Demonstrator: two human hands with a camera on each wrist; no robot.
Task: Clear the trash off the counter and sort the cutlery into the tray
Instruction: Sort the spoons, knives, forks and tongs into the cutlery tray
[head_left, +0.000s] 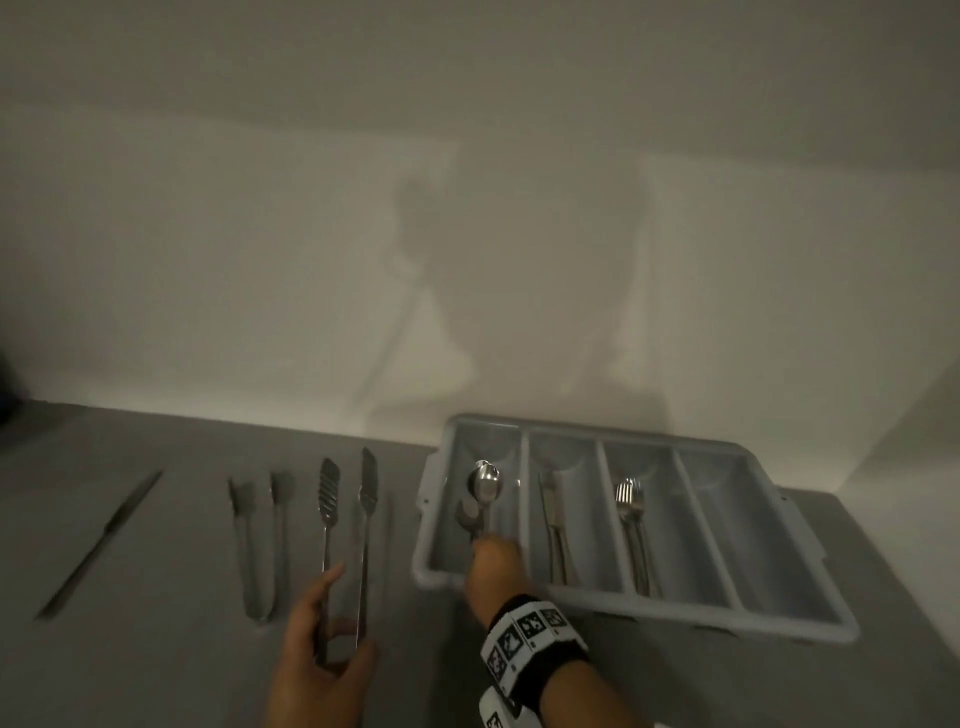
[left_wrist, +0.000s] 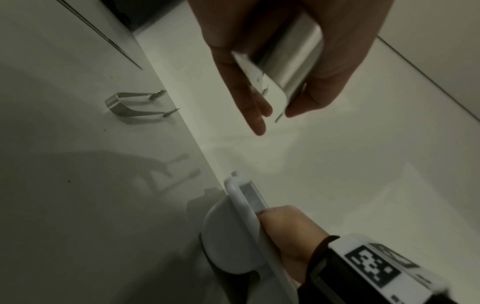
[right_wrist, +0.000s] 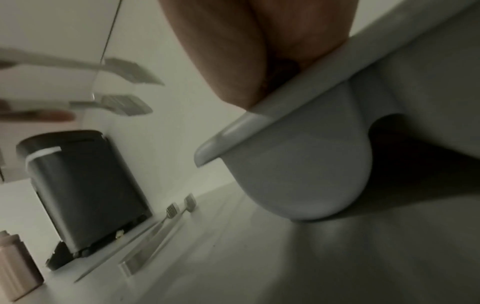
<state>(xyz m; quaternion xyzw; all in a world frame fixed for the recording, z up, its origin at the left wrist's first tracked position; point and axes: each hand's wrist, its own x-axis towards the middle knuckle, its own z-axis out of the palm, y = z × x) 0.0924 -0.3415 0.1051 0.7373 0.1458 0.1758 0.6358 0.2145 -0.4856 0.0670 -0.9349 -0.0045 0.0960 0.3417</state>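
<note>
The left hand (head_left: 317, 644) is nearest, at the front edge of the counter (head_left: 156, 597). It holds the big tongs (head_left: 345, 540) by their joined end — thumb on one side, fingers curled round the other. The two toothed tips point toward the wall (head_left: 467, 234).

Just to the right, the right hand (head_left: 493, 566) wears a black wrist band (head_left: 532, 642) with square marks on it. The hand reaches over the near rim of the grey tray (head_left: 795, 545) into its left slot. From the head view the fingers are hidden behind the hand, so I cannot tell how they lie. The spoons (head_left: 485, 488) are in that slot, just past the hand; whether it touches them I cannot tell. In the right wrist view the hand rests on the tray rim.

The tray sits at the right end of the counter, turned a little, with its far side close to the wall. It has four long slots. The second slot from the left holds knives (head_left: 553, 525), the third holds forks (head_left: 631, 525).

On the counter left of the big tongs lie the small tongs (head_left: 260, 545), also with tips toward the wall. Further left, well apart, lies one knife (head_left: 98, 545) — it is tilted, with its tip toward the wall.

At the far left, a black bin (right_wrist: 80, 191) stands by the wall, with a tan bottle (right_wrist: 15, 265) near it.
</note>
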